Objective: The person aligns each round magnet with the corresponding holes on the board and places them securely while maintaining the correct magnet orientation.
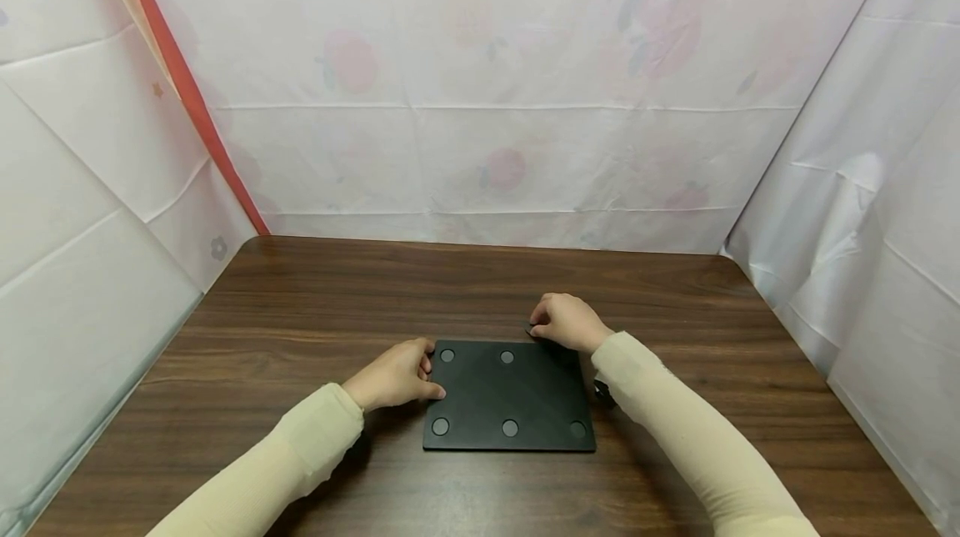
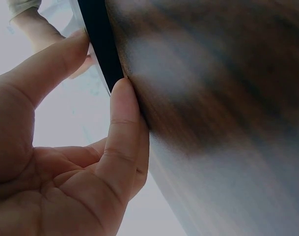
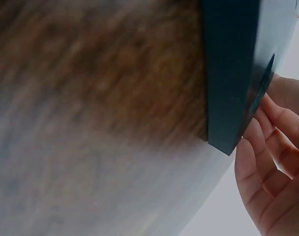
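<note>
A flat black rectangular board (image 1: 547, 391) lies on the table with several round grey discs on its face, such as the lower middle disc (image 1: 510, 428). My left hand (image 1: 397, 374) grips the board's left edge, its thumb over the top face and its fingers along the side. Over the far right corner of the board, my right hand (image 1: 567, 322) pinches a small thin dark piece (image 1: 530, 329) between thumb and fingers. That corner is partly hidden by the right hand. In the right wrist view, a dark sliver (image 3: 267, 77) shows by the right fingertips, close to the board's face.
The brown wood-grain table (image 1: 360, 287) extends around the board on all sides. Behind it hangs a white curtain (image 1: 450, 153) with faint fruit prints, and white sheets (image 1: 885, 212) close off both sides. A small dark object (image 1: 602, 392) shows under the right wrist.
</note>
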Demonstrator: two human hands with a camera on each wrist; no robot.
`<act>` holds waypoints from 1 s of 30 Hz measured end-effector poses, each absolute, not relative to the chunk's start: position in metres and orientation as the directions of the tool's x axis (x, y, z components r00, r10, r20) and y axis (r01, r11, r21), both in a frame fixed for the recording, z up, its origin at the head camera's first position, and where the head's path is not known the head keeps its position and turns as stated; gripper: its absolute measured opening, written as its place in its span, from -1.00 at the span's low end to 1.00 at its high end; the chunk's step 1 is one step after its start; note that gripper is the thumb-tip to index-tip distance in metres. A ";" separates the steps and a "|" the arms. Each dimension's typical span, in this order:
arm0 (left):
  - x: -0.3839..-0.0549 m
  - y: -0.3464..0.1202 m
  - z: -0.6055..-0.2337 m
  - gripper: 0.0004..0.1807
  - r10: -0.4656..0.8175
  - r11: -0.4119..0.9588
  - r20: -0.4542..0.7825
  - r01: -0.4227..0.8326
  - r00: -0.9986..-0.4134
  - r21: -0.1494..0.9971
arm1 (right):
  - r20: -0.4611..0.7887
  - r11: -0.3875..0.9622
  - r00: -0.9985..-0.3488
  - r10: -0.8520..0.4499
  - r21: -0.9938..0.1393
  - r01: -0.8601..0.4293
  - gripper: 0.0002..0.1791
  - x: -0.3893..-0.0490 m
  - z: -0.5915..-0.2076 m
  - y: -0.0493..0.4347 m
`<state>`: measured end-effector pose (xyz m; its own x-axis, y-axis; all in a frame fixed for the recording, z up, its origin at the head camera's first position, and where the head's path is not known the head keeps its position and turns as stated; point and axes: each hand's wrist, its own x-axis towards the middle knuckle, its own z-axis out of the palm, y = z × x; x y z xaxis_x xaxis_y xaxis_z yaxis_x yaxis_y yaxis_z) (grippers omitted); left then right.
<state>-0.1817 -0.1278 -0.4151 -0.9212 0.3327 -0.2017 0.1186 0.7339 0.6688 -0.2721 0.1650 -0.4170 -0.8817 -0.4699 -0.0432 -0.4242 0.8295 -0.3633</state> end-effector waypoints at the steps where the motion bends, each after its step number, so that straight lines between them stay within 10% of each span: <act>1: -0.182 -0.127 -0.415 -0.17 0.331 0.735 -0.202 0.118 -0.922 0.667 | -0.045 0.830 -0.883 -0.468 -0.366 -0.421 -0.86 -0.272 -0.417 0.166; 30: -0.183 -0.129 -0.416 -0.18 0.351 0.724 -0.182 0.143 -0.918 0.675 | 0.096 0.759 -0.859 -0.503 -0.428 -0.492 -0.87 -0.230 -0.397 0.199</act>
<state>-0.1825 -0.1293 -0.4157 -0.9184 0.3512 -0.1820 0.1431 0.7239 0.6749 -0.2302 0.1993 -0.3972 -0.8591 -0.5027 0.0963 -0.4918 0.7585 -0.4275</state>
